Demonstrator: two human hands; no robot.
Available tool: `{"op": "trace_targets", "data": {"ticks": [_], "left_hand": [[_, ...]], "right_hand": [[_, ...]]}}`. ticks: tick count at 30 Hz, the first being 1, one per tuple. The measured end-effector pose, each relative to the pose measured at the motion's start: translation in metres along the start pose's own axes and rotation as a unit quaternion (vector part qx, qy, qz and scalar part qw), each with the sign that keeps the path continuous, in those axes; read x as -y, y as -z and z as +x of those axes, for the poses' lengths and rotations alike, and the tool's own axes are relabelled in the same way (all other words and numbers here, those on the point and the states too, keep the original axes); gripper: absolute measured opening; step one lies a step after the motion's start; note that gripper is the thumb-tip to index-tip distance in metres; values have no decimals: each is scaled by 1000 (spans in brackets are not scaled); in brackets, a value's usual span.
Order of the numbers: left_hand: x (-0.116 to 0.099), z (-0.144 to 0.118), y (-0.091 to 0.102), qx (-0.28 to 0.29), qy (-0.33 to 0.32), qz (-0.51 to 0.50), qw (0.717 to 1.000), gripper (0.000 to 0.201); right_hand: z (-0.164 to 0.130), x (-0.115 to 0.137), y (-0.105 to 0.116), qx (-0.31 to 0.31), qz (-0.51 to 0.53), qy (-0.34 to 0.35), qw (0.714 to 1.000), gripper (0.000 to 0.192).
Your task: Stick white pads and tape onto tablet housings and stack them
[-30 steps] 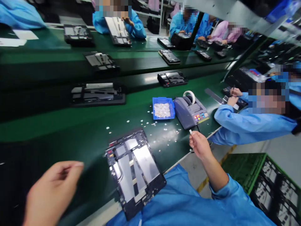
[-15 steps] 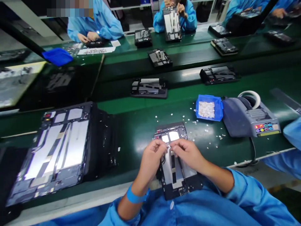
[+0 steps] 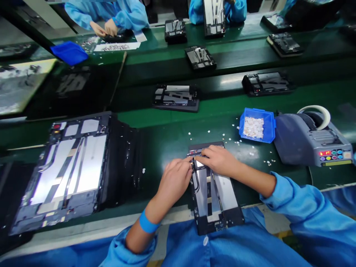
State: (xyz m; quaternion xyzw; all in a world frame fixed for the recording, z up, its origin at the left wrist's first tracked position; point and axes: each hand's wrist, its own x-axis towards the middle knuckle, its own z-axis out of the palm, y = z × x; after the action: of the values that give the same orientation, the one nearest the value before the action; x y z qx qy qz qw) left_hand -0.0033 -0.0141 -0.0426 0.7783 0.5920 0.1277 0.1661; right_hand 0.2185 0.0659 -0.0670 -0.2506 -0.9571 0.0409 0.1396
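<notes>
Both hands, left hand (image 3: 178, 180) and right hand (image 3: 219, 160), atop the tablet frame (image 3: 214, 194).

Eight opened tablets (image 3: 214, 196), one blue parts bin (image 3: 257, 126), one tape dispenser (image 3: 311, 139), two hands (image 3: 178, 180).

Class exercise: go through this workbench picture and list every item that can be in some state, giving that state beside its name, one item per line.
left hand: fingers curled, pressing the open tablet's upper left edge
right hand: palm down, fingertips on the tablet's top
open tablet: back off, insides exposed, flat, overhanging the bench edge
stacked tablets: open, piled at left
blue bin: holding white bits
tape dispenser: roll loaded, indicator lit
white bits on belt: scattered loose
</notes>
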Motion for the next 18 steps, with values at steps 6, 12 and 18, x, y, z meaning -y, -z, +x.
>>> {"op": "trace_targets", "data": {"ticks": [6, 12, 18], "left_hand": [[3, 7, 6, 33, -30, 44, 998, 13], [3, 8, 11, 32, -18, 0, 999, 12], [10, 20, 14, -1, 69, -169, 983, 10]], "right_hand": [[3, -5, 3, 36, -28, 17, 999, 28], [6, -6, 6, 52, -52, 38, 997, 30], [8, -9, 8, 66, -56, 55, 995, 28]]}}
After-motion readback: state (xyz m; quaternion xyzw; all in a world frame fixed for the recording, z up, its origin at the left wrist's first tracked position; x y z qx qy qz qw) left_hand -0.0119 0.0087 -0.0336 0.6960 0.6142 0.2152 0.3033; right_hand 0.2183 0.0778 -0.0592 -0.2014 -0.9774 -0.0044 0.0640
